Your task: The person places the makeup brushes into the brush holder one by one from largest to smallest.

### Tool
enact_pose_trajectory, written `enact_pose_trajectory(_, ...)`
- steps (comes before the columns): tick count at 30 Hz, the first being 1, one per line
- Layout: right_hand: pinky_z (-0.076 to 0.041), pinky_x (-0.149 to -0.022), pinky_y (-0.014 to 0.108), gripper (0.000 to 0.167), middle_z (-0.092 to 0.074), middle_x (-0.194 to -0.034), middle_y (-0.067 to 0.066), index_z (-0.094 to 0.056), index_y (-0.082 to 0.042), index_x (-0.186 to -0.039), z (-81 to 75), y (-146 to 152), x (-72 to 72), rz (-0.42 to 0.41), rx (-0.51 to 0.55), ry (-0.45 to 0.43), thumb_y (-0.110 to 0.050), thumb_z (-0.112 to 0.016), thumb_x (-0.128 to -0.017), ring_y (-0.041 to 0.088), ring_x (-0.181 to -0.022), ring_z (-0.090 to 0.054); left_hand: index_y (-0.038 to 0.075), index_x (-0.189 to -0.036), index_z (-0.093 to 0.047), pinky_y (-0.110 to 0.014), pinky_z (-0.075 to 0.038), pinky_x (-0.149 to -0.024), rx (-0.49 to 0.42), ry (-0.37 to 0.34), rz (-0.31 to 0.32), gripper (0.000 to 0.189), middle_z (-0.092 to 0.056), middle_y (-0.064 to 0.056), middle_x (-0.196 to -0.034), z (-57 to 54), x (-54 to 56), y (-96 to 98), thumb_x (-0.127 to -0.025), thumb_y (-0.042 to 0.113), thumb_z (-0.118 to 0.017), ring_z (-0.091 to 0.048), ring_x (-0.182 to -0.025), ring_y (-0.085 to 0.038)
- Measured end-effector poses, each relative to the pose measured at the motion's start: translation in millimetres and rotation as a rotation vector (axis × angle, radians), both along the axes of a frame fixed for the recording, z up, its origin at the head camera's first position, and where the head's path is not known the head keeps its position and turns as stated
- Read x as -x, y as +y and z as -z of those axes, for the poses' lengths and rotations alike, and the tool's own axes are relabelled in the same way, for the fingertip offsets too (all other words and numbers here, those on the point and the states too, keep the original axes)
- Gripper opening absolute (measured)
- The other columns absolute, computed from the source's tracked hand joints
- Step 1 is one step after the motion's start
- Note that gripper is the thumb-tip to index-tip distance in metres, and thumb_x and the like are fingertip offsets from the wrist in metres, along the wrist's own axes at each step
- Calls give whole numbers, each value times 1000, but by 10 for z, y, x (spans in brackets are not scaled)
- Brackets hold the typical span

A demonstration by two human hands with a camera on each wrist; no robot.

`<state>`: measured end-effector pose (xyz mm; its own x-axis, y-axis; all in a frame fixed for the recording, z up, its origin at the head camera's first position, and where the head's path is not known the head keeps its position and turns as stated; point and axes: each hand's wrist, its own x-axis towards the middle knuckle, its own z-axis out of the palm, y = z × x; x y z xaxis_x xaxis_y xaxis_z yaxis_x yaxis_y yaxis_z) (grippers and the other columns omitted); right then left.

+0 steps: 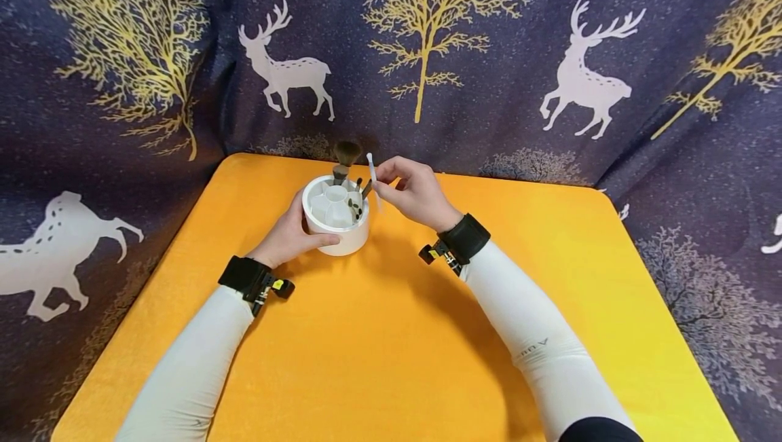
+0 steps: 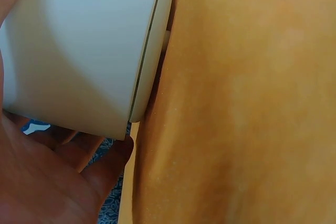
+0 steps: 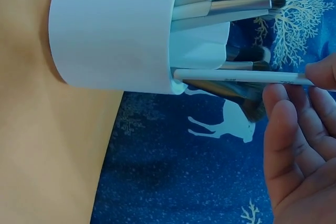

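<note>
A white round brush holder (image 1: 336, 242) with several compartments stands towards the back of the yellow table. My left hand (image 1: 292, 233) grips its side, with the thumb along the front; the left wrist view shows the holder's smooth wall (image 2: 79, 40) and fingers around it. With thumb and fingers, my right hand (image 1: 413, 191) pinches a slim white-handled makeup brush (image 3: 236, 75) beside the holder's right rim. The brush's handle end is at the rim in the right wrist view; its head is hidden by the fingers. Other makeup brushes (image 1: 347, 152) stand in the holder.
The yellow tablecloth (image 1: 366, 347) covers the table, whose back edge lies just behind the holder. A dark blue curtain (image 1: 464, 89) with white deer and gold trees hangs behind and at both sides.
</note>
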<state>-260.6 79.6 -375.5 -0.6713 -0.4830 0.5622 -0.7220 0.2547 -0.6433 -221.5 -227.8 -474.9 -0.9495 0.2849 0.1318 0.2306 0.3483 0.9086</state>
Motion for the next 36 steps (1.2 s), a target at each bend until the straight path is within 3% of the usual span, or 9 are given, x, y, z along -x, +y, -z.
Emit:
enact_pose_trajectory(9, -54, -66, 41, 10, -80, -99, 4, -77, -5, -111, 8, -93, 18, 6, 22, 20, -4, -80, -101, 16, -91, -72, 23, -176, -20, -58, -32, -129, -8, 10, 7, 120, -40, -10, -170, 8, 4, -3, -87, 24, -100, -42, -153, -33)
enact_pose_trajectory(27, -54, -68, 31, 8, -80, -100, 6, -76, -4, -109, -15, -221, 11, -3, 29, 12, -5, -80, -102, 18, -93, -71, 21, -176, -19, -60, -30, -130, 15, -9, -11, 120, -38, -11, -172, 13, -7, 9, -88, 28, -100, -42, -153, -34)
enact_pose_trajectory(36, -57, -68, 42, 9, -79, -101, 7, -76, -3, -110, 11, -250, 22, -14, 29, 14, -5, -80, -102, 18, -91, -70, 20, -176, -20, -59, -30, -130, 1, -6, -7, 119, -39, -9, -172, 10, -12, 9, -88, 27, -100, -43, -152, -34)
